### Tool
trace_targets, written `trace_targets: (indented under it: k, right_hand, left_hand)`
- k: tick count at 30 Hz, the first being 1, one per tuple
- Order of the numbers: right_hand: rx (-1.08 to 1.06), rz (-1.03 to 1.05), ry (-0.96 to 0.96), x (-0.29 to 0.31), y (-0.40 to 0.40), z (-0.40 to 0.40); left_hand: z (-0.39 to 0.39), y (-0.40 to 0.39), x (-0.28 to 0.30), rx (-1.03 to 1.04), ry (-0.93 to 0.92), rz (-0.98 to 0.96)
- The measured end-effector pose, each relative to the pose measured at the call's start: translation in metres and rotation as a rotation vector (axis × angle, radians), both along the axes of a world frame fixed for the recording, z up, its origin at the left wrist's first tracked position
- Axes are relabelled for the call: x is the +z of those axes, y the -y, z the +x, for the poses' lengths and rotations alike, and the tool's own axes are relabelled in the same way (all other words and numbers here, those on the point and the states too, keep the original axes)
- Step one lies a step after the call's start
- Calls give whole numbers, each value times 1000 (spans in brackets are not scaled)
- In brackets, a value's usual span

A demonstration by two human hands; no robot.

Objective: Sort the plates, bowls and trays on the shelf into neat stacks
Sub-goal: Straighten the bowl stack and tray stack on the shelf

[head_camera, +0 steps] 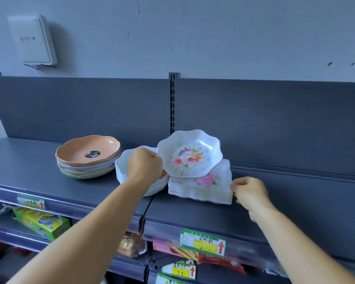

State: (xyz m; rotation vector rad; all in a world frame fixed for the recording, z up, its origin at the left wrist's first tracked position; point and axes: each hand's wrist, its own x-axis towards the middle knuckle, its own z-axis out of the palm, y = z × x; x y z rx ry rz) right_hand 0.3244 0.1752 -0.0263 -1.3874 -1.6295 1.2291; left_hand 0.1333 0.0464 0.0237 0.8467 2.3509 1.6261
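A white scalloped bowl with a flower print [190, 155] hangs tilted above the shelf. My left hand [145, 166] grips its left rim. Under the bowl lies a stack of white flower-print trays [205, 188]. My right hand [249, 193] pinches that stack's right edge. Behind my left hand stands a stack of white scalloped bowls [122, 169], partly hidden by the hand. Further left sits a stack of round plates [88, 156] with an orange one on top.
The dark grey shelf [295, 201] has a back panel with a slotted upright post [172, 103]. Price tags [203, 241] hang on the front rail. Snack packs [41, 223] fill the lower shelf. A white box [32, 38] is mounted on the wall.
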Motion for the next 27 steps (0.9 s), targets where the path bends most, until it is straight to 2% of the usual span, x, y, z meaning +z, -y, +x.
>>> trace_targets:
  k: [4,8,15,27]
  right_hand:
    - [50,141,61,4,-2,0]
    - [178,333,-46,20,5,-15]
    - [390,364,-144,36,24,-66]
    - [448,500,155,38,35,-138]
  left_hand:
    - [-2,-1,-1,16,-24,-23]
    - [-4,4,-2,53,-33,-32]
    - [-24,30,8,179,-51,-10]
    - [-89,41,-8,205,-20,-57]
